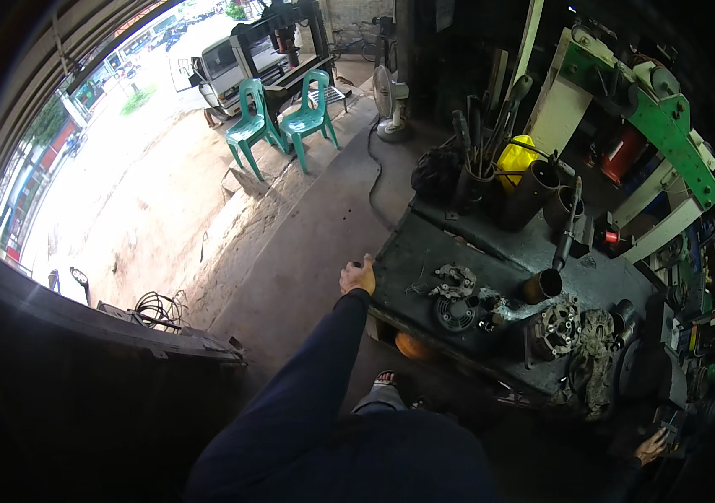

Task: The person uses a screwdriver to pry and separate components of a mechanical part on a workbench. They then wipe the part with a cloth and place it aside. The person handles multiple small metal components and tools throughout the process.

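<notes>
My left hand (357,276) is beside the left edge of a dark workbench (424,222), its fingers curled closed. A small dark spot shows between thumb and fingers; what it is I cannot make out. At the far lower right, my right hand (652,448) has its fingers against a dark metal part (669,422), too dim to name. On the bench lie a round slotted alternator housing (458,313), a metal bracket-like piece (455,281) and an alternator body (557,329). A crumpled dirty rag (596,339) rests beside that body.
Metal tubes (533,193) and a can of tools (473,186) stand at the bench's back, near a yellow bag (515,159). A green and white press frame (672,142) rises on the right. Two green chairs (248,126), a fan (388,96) and a white vehicle (223,63) stand farther off.
</notes>
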Motion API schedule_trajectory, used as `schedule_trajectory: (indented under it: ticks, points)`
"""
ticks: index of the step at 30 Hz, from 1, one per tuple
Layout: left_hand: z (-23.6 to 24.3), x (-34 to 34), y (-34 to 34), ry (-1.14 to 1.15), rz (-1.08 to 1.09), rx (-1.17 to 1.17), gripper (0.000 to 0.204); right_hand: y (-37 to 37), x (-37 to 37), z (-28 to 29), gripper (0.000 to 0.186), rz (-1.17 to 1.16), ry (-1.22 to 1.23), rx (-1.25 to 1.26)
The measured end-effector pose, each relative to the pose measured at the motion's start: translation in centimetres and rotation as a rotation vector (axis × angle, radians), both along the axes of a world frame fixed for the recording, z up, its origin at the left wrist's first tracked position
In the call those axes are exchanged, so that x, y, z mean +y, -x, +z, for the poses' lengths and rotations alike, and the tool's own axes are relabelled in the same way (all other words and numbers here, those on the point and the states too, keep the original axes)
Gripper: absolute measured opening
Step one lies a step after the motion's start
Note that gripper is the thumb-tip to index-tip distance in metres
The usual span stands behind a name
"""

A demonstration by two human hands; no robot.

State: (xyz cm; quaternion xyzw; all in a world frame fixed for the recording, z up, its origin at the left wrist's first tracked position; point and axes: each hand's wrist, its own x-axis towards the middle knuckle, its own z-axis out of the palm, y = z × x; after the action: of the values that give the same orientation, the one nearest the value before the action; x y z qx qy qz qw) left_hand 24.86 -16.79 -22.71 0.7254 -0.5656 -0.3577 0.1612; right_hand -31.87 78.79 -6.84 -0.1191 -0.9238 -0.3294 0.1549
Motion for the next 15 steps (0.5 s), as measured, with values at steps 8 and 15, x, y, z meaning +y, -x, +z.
schedule_trajectory:
  ticks: [8, 15]
  points:
    - [-2.9, -3.3, 0.9, -0.339, 0.707, 0.239, 0.076, 1.9, -0.9, 8.7, 0.062, -0.023, 0.13, 0.025]
    - [-0.1, 0.9, 2.6, 0.007, 0.521, -0.074, 0.069, 8.9, 0.8, 9.2, 0.078, 0.065, 0.561, 0.119]
